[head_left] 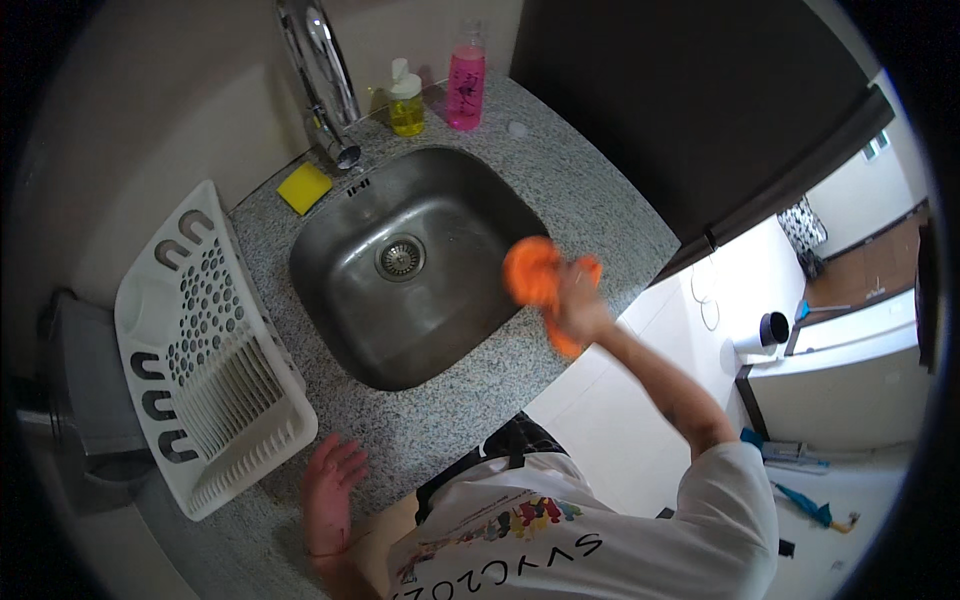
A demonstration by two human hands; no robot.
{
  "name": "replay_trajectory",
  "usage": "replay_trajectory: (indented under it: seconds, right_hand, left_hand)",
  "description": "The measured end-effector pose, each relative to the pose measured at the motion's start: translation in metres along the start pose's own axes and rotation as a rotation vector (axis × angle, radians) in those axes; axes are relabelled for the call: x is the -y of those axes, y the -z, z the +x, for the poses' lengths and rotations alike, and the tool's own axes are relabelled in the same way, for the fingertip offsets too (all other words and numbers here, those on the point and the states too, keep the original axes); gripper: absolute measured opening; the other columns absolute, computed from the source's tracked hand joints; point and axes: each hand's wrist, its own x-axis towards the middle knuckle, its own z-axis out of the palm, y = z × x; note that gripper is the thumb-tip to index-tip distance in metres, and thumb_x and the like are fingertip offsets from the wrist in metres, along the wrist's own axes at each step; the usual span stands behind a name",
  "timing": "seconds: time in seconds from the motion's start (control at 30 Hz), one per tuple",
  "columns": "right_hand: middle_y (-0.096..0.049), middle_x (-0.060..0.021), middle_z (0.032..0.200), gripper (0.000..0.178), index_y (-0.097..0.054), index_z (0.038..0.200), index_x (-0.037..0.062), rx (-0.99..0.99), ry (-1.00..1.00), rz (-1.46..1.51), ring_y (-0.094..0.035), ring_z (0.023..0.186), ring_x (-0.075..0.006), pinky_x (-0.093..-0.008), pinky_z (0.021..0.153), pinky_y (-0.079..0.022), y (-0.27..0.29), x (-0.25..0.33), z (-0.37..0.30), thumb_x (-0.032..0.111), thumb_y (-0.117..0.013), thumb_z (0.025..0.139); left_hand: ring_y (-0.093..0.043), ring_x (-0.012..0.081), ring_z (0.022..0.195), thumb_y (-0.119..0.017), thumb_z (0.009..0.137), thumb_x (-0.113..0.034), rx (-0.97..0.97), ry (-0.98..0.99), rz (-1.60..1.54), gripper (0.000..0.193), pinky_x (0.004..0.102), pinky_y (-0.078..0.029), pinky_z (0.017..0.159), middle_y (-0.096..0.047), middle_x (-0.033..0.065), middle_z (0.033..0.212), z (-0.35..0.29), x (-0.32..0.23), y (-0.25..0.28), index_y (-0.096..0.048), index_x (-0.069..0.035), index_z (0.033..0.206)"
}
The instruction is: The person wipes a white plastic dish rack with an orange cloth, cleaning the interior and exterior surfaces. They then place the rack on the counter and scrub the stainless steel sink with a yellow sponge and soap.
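An orange cloth (530, 271) is bunched under my right hand (579, 305), whose fingers close over it at the right rim of the steel sink (440, 335). The hand and cloth are slightly blurred, and part of the cloth hangs toward the counter's front edge. My left hand (333, 482) lies at the front of the speckled granite counter (400, 430), close to the white dish rack (262, 462). Its fingers are extended and hold nothing.
A chrome faucet (325, 100) rises behind the sink, with a yellow sponge (304, 188) to its left. A pump bottle of yellow liquid (406, 105) and a pink bottle (466, 88) stand at the back. A dark panel (680, 100) borders the counter's right side.
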Motion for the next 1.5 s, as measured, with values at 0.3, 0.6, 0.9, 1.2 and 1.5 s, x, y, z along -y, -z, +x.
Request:
replay_trajectory:
  seconds: [0.3, 0.6, 0.9, 1.2, 1.5]
  right_hand:
    - [-0.038, -0.0235, 0.129, 0.039, -0.054, 0.113, 0.0013, -0.832, -0.453, 0.591, -0.037, 0.119, -0.0362, -0.0437, 0.1, -0.029, 0.056, -0.044, 0.032, 0.029, -0.056, 0.087]
    - [-0.032, -0.0339, 0.132, 0.058, -0.052, 0.11, -0.0112, -0.532, -0.729, -0.278, -0.027, 0.124, -0.049, -0.0531, 0.104, -0.019, -0.012, -0.085, 0.085, 0.043, -0.041, 0.09]
    - [-0.048, -0.0243, 0.118, 0.041, -0.049, 0.115, -0.0066, -0.129, 0.172, 0.309, -0.041, 0.119, -0.0368, -0.0408, 0.1, -0.034, -0.029, -0.048, 0.189, 0.01, -0.059, 0.078]
    - [-0.045, -0.0165, 0.119, 0.044, -0.041, 0.127, 0.0028, -0.434, -0.272, 1.131, -0.047, 0.11, -0.0259, -0.0349, 0.09, -0.04, 0.102, -0.104, 0.131, 0.015, -0.055, 0.088]
    - [-0.034, -0.0309, 0.13, 0.051, -0.041, 0.128, 0.0019, -0.4, -0.367, -0.182, -0.031, 0.122, -0.0456, -0.0537, 0.102, -0.022, 0.021, -0.133, 0.095, 0.034, -0.046, 0.089]
  left_hand:
    - [-0.057, 0.0159, 0.095, -0.051, 0.09, -0.013, 0.419, -0.307, 0.302, 0.028, 0.0276, -0.045, 0.083, -0.06, 0.0108, 0.105, 0.061, -0.03, -0.115, -0.053, -0.001, 0.115]
    - [-0.053, 0.0121, 0.076, -0.055, 0.088, -0.012, 0.236, -0.724, 0.596, 0.015, 0.0239, -0.043, 0.068, -0.058, 0.0038, 0.096, 0.167, -0.042, -0.226, -0.061, -0.007, 0.102]
    - [-0.054, 0.0147, 0.079, -0.055, 0.087, -0.012, -0.137, -0.779, 0.557, 0.014, 0.0277, -0.045, 0.069, -0.057, 0.0072, 0.095, 0.273, -0.029, -0.297, -0.061, -0.005, 0.098]
    - [-0.058, 0.0184, 0.082, -0.06, 0.084, -0.017, 0.023, -0.893, 0.829, 0.023, 0.0315, -0.047, 0.072, -0.058, 0.01, 0.095, 0.322, -0.062, -0.354, -0.059, -0.003, 0.103]
    - [-0.052, 0.032, 0.096, -0.063, 0.076, -0.015, 0.026, -1.107, 1.46, 0.028, 0.0402, -0.044, 0.085, -0.054, 0.0153, 0.098, 0.397, -0.036, -0.427, -0.057, -0.002, 0.1]
